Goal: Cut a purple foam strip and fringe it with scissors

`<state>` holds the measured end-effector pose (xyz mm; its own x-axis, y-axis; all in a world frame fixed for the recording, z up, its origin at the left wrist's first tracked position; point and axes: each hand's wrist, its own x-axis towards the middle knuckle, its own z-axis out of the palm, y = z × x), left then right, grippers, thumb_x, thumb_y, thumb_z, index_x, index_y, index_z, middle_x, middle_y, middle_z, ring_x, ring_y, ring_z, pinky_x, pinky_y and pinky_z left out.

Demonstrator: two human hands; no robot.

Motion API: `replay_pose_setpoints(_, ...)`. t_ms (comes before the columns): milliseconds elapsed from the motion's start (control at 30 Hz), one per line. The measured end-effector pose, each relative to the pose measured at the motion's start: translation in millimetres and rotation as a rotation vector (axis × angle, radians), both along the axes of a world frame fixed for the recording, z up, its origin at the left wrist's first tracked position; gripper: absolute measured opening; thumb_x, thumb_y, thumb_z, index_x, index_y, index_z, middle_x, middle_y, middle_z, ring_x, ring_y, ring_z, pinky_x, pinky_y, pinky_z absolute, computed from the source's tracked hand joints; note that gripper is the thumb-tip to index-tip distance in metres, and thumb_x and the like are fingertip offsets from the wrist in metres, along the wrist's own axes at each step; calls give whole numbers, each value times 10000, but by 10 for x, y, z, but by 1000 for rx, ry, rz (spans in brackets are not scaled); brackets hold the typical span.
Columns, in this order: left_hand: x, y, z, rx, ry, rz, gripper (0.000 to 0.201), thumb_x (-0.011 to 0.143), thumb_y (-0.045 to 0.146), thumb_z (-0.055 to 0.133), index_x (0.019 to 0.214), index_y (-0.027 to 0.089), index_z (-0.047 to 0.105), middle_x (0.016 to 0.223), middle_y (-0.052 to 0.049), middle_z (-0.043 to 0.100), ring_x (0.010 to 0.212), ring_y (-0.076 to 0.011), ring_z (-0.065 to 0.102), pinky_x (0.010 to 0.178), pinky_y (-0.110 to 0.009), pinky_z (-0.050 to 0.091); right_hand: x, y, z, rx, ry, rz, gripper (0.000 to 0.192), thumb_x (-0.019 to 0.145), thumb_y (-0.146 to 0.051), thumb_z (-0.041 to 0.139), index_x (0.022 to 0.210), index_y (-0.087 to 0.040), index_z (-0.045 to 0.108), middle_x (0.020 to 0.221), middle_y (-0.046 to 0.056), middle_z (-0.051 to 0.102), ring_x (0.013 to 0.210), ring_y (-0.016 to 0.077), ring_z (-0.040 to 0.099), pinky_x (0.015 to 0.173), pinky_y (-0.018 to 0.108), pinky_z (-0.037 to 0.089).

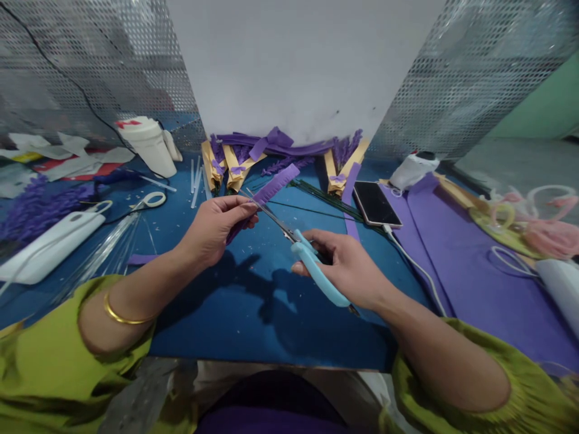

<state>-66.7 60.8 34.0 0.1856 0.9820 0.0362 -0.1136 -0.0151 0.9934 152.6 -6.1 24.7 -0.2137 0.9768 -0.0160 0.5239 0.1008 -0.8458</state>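
Observation:
My left hand (221, 226) pinches a purple strip (278, 184), whose upper end sticks out past my fingers and shows a row of small cuts along one edge. In my right hand (346, 265) is a pair of scissors (319, 274) with light blue handles. Their blades reach to the strip's lower edge beside my left thumb; whether they are cutting into it I cannot tell. Behind my hands, small purple flower bunches in tan paper (237, 169) lie near the white panel. Green wire stems (316, 199) extend to the right of the strip.
A phone (377, 204) with a white cable lies on the right, beside purple sheets (479, 271). To the left are a white cup (149, 147), glue sticks (196, 184), a white power bank-like block (54, 244) and purple flower sprigs (45, 205). The blue table's (271, 343) front edge is near me.

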Motion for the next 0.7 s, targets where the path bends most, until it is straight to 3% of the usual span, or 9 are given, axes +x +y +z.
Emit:
replay_pose_setpoints(367,6,-5,13,24,46,2,169,709,256,773,610,159,676,559,-5,592,478,-70,440,464,-201,337,14,-8,-20,-35,47,18,315,762,-414,772,995,-215,701,652,-59,505,586,103,391,537,251,299)
replay_pose_setpoints(533,1,-1,10,27,59,23,150,695,262,771,625,160,687,563,-8,598,490,-78,466,469,-207,346,21,3,-29,-51,81,30,342,762,-412,774,1027,-210,701,678,-47,524,600,109,409,548,254,308)
replay_pose_setpoints(700,4,-2,7,17,44,25,129,666,251,778,629,160,695,567,-14,608,518,-92,496,508,-215,385,14,-8,-31,-58,91,35,302,770,-440,761,932,-193,694,665,-42,504,591,106,380,545,257,298)
